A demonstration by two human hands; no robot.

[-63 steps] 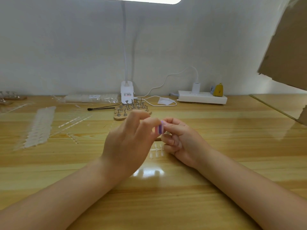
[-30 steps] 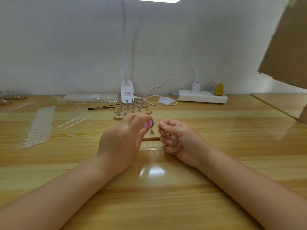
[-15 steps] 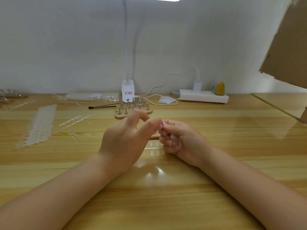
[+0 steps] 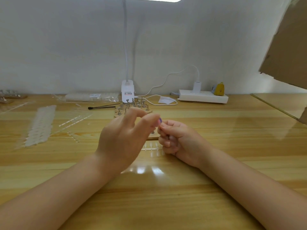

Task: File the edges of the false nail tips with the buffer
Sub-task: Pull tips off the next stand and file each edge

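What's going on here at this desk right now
A person is sitting at a wooden table, working on false nails. The left hand pinches a small purple buffer and holds it against the fingertips of the right hand, which is curled as if pinching a nail tip, though the tip itself is too small to see. A clear strip of nail tips lies on the table under the hands, and a wooden stand with metal holders sits just behind.

Both forearms reach in, left hand blurred, fingers pinched beside the curled right hand.
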